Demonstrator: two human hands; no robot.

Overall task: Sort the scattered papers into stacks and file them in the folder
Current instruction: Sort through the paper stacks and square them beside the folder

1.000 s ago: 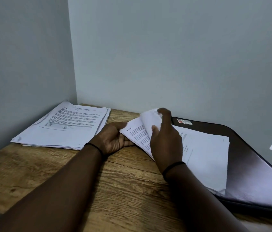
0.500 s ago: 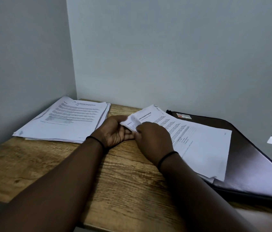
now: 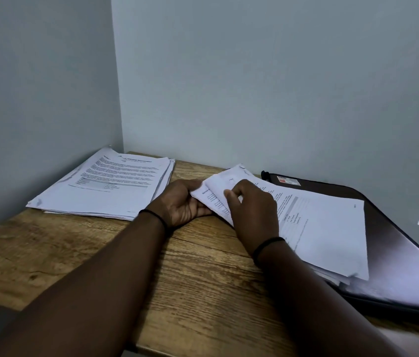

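Left hand (image 3: pixel 182 204) grips the near-left corner of the paper stack (image 3: pixel 319 228); right hand (image 3: pixel 252 212) pinches its top sheet's lifted corner. Stack overhangs the folder (image 3: pixel 396 240) at 3 o'clock. Second stack (image 3: pixel 108 184) at 10 o'clock. Bare worktop (image 3: pixel 203 279) at 6 o'clock.

Bare desk (image 3: pixel 203 292) lies between the left stack (image 3: pixel 105 186) and folder (image 3: pixel 396 253); walls (image 3: pixel 254 86) close off back and left.

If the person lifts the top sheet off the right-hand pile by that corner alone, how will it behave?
Probably floppy: the top sheet already curls where the right hand lifts its corner. Likely very light. It may slide easily, since the pile beneath looks loosely fanned on the dark folder.
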